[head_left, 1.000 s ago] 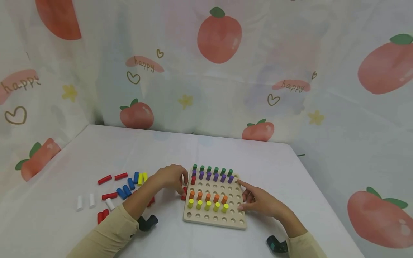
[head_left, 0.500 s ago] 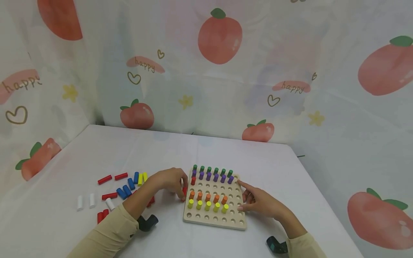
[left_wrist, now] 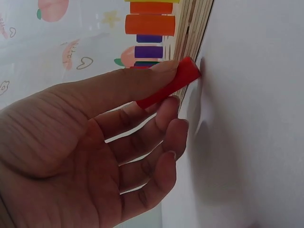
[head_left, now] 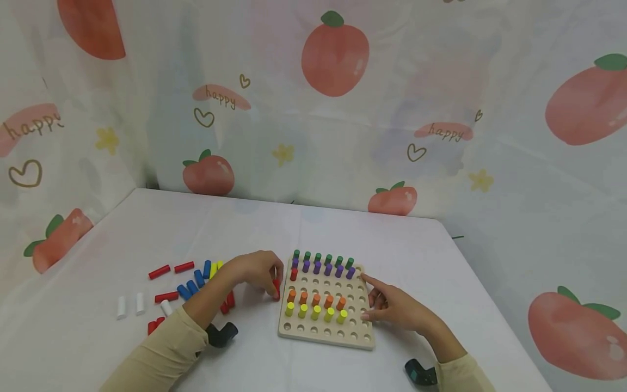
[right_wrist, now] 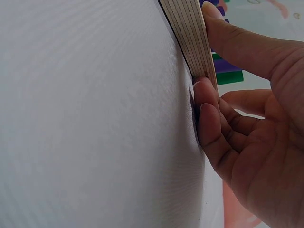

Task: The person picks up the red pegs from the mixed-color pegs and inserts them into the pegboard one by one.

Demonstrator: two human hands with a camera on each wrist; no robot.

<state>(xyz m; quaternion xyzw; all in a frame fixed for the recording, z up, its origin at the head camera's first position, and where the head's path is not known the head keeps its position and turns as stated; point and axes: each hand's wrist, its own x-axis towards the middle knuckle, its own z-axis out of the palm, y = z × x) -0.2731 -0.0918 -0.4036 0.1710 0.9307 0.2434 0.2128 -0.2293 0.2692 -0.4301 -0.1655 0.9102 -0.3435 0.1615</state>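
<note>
One red peg (left_wrist: pixel 184 76) is pinched in the left hand (head_left: pixel 259 268), just beside the pegboard (head_left: pixel 346 328); right hand (head_left: pixel 392 305), thumb and forefinger wide apart, touches its edge. I count twenty-three standing pegs (head_left: pixel 315 312), holes roughly half filled; loose pegs (head_left: pixel 184 267) remain.

Surroundings: printed backdrop and covered table.
Pale cloth backdrop (head_left: pixel 325 177) stands behind the white-covered table (head_left: pixel 372 234) and along both its sides; print comprises red peaches (head_left: pixel 335 57) with green leaves (head_left: pixel 332 19), yellow flowers (head_left: pixel 282 154), outlined hearts (head_left: pixel 203 117) and "happy" lettering (head_left: pixel 221 97) on pink patches. Table's far right corner appears rounded.
</note>
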